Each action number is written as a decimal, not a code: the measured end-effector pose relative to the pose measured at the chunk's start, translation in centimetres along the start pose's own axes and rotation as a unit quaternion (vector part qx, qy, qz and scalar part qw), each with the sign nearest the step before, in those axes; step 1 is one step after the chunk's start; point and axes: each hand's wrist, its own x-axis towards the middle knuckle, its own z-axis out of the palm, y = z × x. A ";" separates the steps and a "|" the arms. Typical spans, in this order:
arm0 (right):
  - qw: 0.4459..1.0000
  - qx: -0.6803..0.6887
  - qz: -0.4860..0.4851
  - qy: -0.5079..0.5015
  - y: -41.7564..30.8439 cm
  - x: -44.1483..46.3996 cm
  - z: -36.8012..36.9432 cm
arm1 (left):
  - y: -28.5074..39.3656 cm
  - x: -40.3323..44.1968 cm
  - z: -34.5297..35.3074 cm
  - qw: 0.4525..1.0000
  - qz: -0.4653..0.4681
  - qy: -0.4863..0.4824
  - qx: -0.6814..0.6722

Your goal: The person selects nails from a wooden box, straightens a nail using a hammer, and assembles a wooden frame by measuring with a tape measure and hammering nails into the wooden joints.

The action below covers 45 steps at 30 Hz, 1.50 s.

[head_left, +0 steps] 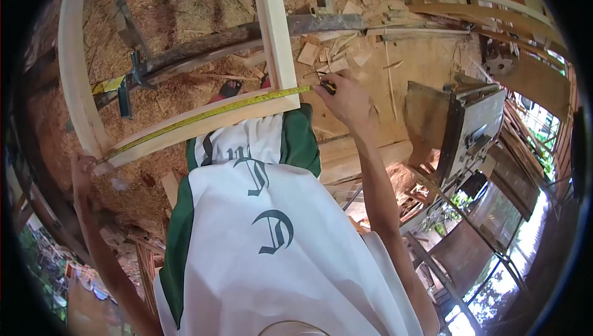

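A yellow tape measure [213,112] is stretched along the near rail of a pale wooden frame [216,123], in front of my body. My right hand [350,100] grips its dark case, just beyond the right corner of the frame. At the left corner, my left hand [83,175] is closed at the tape's free end, fingers against the wood. Two long side pieces, a left one [79,58] and a right one [272,27], run away from me from this rail.
A dark metal bar [210,45] crosses beneath the frame, with a clamp [126,96] near its left part. Sawdust and wood offcuts [309,53] cover the ground. To the right stands a machine with a flat metal panel [479,126], beside stacked boards [522,144].
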 end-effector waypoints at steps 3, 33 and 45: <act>0.999 0.008 -0.002 0.039 -0.1 -0.3 0.4 | -0.4 0.1 -0.1 1.000 0.000 -0.003 -0.005; 0.977 0.056 -0.054 0.200 0.7 -1.9 3.2 | 3.3 -0.5 -0.4 0.999 -0.003 -0.002 0.044; 0.979 0.049 -0.047 0.193 0.0 -2.0 2.4 | 1.2 -0.4 -0.3 0.999 -0.033 -0.009 -0.016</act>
